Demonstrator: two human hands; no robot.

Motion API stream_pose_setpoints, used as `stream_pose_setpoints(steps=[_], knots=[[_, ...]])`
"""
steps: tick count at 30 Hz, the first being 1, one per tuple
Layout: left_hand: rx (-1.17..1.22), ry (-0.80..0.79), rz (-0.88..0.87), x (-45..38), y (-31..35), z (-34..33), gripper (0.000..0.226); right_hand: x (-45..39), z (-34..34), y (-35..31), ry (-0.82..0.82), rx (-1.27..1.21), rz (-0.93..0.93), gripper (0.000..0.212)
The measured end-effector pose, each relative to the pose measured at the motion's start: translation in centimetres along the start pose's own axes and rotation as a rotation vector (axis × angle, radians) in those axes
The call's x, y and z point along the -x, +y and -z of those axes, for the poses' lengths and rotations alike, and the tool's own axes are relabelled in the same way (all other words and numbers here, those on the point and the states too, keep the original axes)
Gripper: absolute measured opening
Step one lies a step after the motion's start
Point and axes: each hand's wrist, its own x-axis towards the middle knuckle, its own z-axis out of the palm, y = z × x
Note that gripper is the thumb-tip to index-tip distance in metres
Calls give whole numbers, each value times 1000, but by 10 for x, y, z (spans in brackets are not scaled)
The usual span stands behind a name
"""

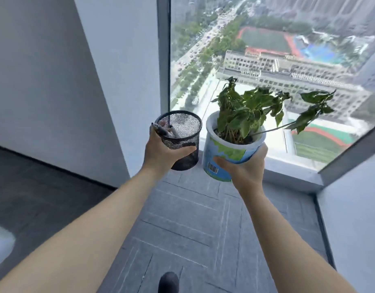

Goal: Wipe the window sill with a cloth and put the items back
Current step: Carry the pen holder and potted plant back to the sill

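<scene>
My left hand grips a black mesh pen holder with a couple of pens leaning inside, held up in the air. My right hand holds a white pot with a blue and green label from below; a leafy green plant grows out of it. Both items hang side by side above the near end of the pale window sill, which runs along the bottom of the big window. No cloth is in sight.
A grey window frame post stands left of the glass. White walls close in on the left and right. Grey patterned carpet covers the floor below, with a dark shoe tip at the bottom edge.
</scene>
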Motion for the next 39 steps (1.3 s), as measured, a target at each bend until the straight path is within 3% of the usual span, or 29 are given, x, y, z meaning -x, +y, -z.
stream_pose_setpoints(steps=[8, 11, 13, 19, 24, 30, 39], knots=[[4, -160, 75, -127, -18, -142, 81, -141, 55, 73, 184, 68, -52, 79], [-26, -191, 103, -163, -32, -192, 71, -187, 75, 104, 225, 84, -85, 81], [-34, -217, 116, -187, -43, -227, 63, -220, 88, 130, 238, 73, -106, 83], [-20, -228, 231, -277, -92, -341, 77, -331, 118, 217, 233, 98, -154, 86], [-56, -190, 251, -348, -145, -435, 68, -421, 138, 307, 221, 121, -212, 90], [-86, -167, 275, -410, -260, -508, 90, -477, 126, 443, 234, 137, -292, 94], [-85, -197, 244, -466, -484, -592, 99, -507, 82, 684, 258, 168, -274, 92]])
